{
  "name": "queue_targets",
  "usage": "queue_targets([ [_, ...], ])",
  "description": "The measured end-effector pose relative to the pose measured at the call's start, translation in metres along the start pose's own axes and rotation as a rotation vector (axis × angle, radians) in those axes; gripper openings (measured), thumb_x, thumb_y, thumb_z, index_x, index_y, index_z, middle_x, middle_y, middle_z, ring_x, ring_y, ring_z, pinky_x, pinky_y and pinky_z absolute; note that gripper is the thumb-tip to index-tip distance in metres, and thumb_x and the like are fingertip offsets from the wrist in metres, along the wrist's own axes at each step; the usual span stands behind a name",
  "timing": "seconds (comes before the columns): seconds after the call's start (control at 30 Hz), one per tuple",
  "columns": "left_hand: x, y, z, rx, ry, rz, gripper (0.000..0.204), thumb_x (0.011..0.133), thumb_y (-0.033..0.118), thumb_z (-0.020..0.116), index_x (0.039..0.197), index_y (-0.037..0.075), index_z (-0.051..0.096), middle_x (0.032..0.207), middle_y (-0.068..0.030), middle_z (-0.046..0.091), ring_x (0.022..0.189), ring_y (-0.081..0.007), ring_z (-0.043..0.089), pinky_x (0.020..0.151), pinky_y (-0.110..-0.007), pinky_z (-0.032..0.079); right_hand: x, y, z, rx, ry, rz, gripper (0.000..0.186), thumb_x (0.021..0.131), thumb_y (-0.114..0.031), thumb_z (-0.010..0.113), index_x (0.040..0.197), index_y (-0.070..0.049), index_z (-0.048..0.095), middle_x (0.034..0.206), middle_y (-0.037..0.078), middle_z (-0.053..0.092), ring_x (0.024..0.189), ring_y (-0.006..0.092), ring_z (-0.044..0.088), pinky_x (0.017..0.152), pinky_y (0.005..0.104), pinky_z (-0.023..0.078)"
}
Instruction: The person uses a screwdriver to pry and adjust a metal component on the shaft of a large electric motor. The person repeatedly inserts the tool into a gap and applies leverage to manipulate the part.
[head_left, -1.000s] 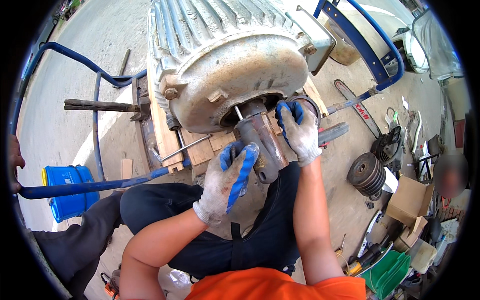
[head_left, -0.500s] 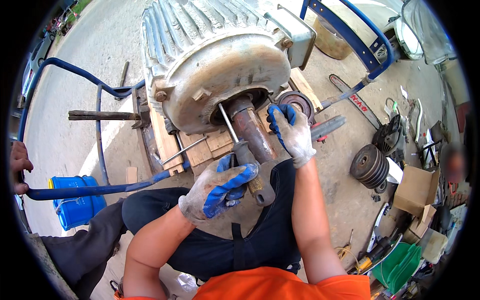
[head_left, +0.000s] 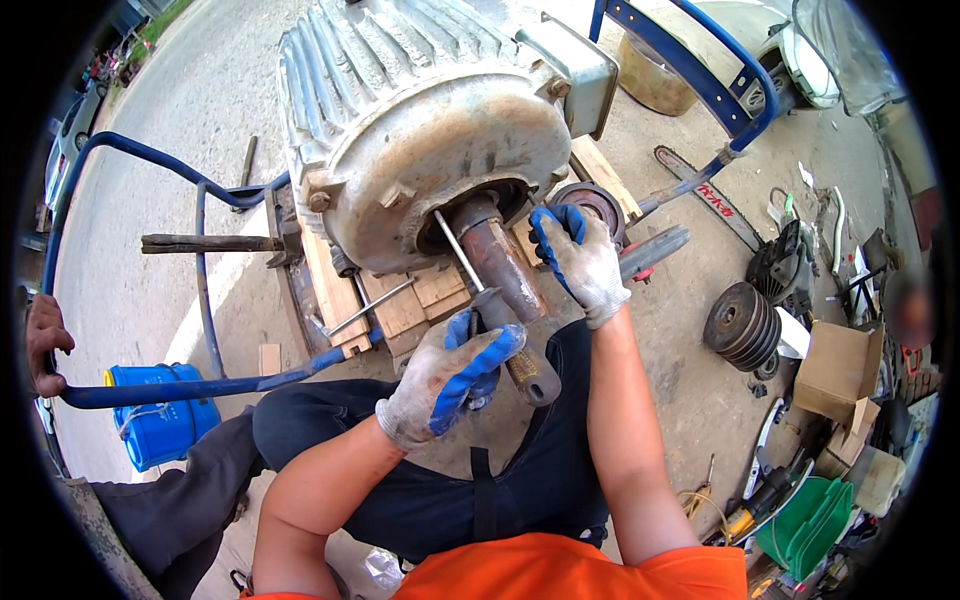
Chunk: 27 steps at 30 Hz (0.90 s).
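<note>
A large pale, finned electric motor [head_left: 450, 135] lies in front of me, with a rusty shaft [head_left: 505, 265] sticking out of its round end opening toward me. My left hand [head_left: 450, 370], in a grey and blue glove, is closed on the handle of a long screwdriver [head_left: 537, 382]. Its metal blade reaches into the opening, left of the shaft. On the shaft's other side, my right hand [head_left: 580, 252], gloved alike, pinches a thin dark rod [head_left: 534, 200] at the opening's right edge. Fingers partly hide that rod, and I cannot see either tip inside.
Wooden blocks [head_left: 405, 318] support the motor, within a blue tubular frame [head_left: 205, 388]. Another person's hand [head_left: 45, 345] grips the frame at left, above a blue bucket [head_left: 165, 415]. At right are a chainsaw [head_left: 710, 200], a grooved pulley [head_left: 742, 327] and a cardboard box [head_left: 838, 370].
The view has shifted slightly. My left hand and the screwdriver handle have moved a little to the right; the blade stays in the opening. My right hand keeps its pinch beside the shaft.
</note>
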<state>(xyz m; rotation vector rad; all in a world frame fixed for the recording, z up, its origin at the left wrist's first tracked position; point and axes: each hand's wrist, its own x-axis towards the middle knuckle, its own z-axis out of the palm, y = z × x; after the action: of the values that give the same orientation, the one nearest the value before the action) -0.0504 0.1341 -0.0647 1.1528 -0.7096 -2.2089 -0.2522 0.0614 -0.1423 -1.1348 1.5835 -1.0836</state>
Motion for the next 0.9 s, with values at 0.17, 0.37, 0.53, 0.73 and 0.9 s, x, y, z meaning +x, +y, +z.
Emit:
queue_targets([
  [0.17,-0.002,-0.004,0.004,-0.083,0.023,0.04,0.023,0.09,0.02,0.066,0.109,0.007,0.061,0.077,0.0064,0.057,0.055,-0.002,0.047,0.049,-0.017,0.036,-0.004,-0.012,0.001,-0.027,0.0,0.041,0.036,0.089,-0.033,0.065,0.091,0.003,0.065,0.068,0.007,0.06,0.062,0.0121,0.053,0.059,0.0295,0.045],
  [0.37,-0.008,0.004,0.01,0.018,-0.089,-0.038,0.03,0.086,0.019,0.07,0.111,0.005,0.06,0.081,0.0032,0.059,0.058,-0.0013,0.047,0.048,-0.017,0.035,-0.004,-0.001,0.001,-0.006,-0.003,0.003,0.034,0.09,-0.032,0.063,0.091,0.003,0.065,0.069,0.008,0.061,0.061,0.0129,0.054,0.059,0.0296,0.045],
  [0.53,-0.006,-0.029,0.008,0.0,-0.057,-0.037,0.033,0.085,0.017,0.07,0.114,0.005,0.058,0.091,-0.0003,0.063,0.065,-0.0029,0.054,0.052,-0.017,0.037,-0.034,-0.015,-0.01,0.071,0.149,-0.038,0.025,0.09,-0.023,0.064,0.095,0.001,0.065,0.07,0.005,0.062,0.062,0.0084,0.053,0.057,0.0262,0.044],
  [0.73,-0.033,-0.061,0.022,0.027,-0.155,-0.173,0.041,0.08,0.011,0.076,0.114,0.0,0.056,0.097,-0.0027,0.064,0.082,-0.0086,0.06,0.068,-0.022,0.049,-0.118,-0.009,-0.036,0.471,0.033,0.051,0.035,0.094,-0.025,0.057,0.109,0.006,0.06,0.091,0.007,0.063,0.082,0.0132,0.06,0.073,0.0243,0.048],
  [0.9,-0.019,-0.045,0.03,0.503,-0.216,-0.161,0.042,0.076,0.016,0.08,0.11,0.001,0.06,0.086,-0.0017,0.065,0.074,-0.006,0.059,0.064,-0.023,0.049,-0.161,0.013,-0.05,0.506,-0.425,-0.065,0.066,0.088,-0.044,0.061,0.127,0.008,0.05,0.124,0.015,0.053,0.106,0.0194,0.055,0.095,0.0314,0.042],
])
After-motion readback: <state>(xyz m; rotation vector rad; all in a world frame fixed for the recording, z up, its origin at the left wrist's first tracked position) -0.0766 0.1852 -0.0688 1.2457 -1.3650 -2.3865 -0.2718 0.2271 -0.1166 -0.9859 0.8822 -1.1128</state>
